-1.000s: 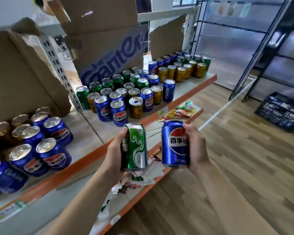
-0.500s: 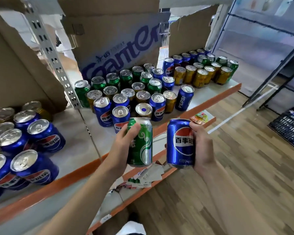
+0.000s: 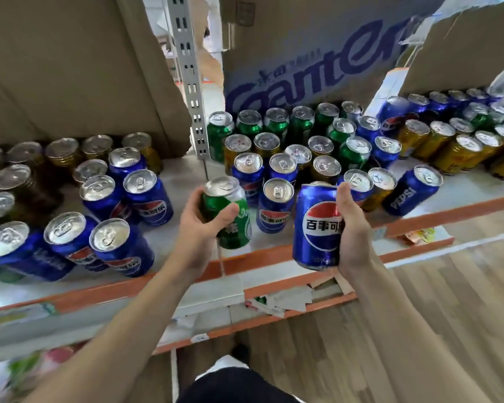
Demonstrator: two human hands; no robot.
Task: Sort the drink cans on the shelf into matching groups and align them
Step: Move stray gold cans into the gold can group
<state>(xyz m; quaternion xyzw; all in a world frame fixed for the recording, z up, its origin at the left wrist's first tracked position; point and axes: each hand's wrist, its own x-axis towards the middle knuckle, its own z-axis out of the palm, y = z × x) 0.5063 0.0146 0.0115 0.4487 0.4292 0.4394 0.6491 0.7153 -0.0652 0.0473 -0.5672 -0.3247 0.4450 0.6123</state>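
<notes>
Green can (image 3: 230,216) is gripped in the left hand (image 3: 200,225) and a blue can (image 3: 317,225) in the right hand (image 3: 351,228), fingers (image 3: 229,212) wrapped round each, over the front edge of the shelf (image 3: 259,258). Tightly packed standing cans (image 3: 277,205) could be toppled if either is set down carelessly among them.

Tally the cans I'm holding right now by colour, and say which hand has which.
green can: 1, held in the left hand
blue can: 1, held in the right hand
Total: 2
</notes>
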